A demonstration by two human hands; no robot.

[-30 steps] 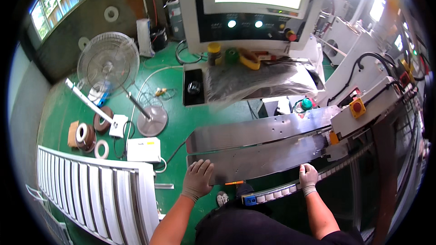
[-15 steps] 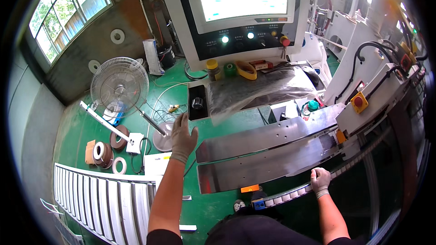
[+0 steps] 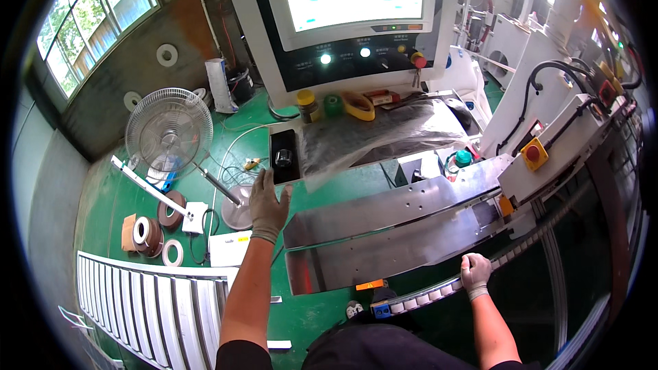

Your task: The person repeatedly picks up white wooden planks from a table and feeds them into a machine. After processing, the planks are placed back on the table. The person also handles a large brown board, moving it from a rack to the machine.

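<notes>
My left hand (image 3: 268, 207), in a greyish work glove, is raised off the left end of the steel machine plates (image 3: 384, 250). Its fingers stretch out and nothing is in it. Near its fingertips lies a black tray (image 3: 283, 173) with a small dark object. My right hand (image 3: 475, 272), gloved too, is closed like a fist beside the curved roller rail (image 3: 428, 294). What its fingers hold, if anything, is hidden. Past the plates, a clear plastic sheet (image 3: 384, 133) covers the shelf below the control panel (image 3: 349, 62).
A standing fan (image 3: 170, 133) and several tape rolls (image 3: 147, 233) occupy the green floor on the left. A slatted roller conveyor (image 3: 151, 301) runs at lower left. On the right, the machine's white arm carries a red stop button (image 3: 534, 154). Yellow tape (image 3: 358, 106) lies on the shelf.
The whole view has shifted slightly, so the surroundings sit a little further left. My left hand stays outstretched and my right hand stays closed by the rail.
</notes>
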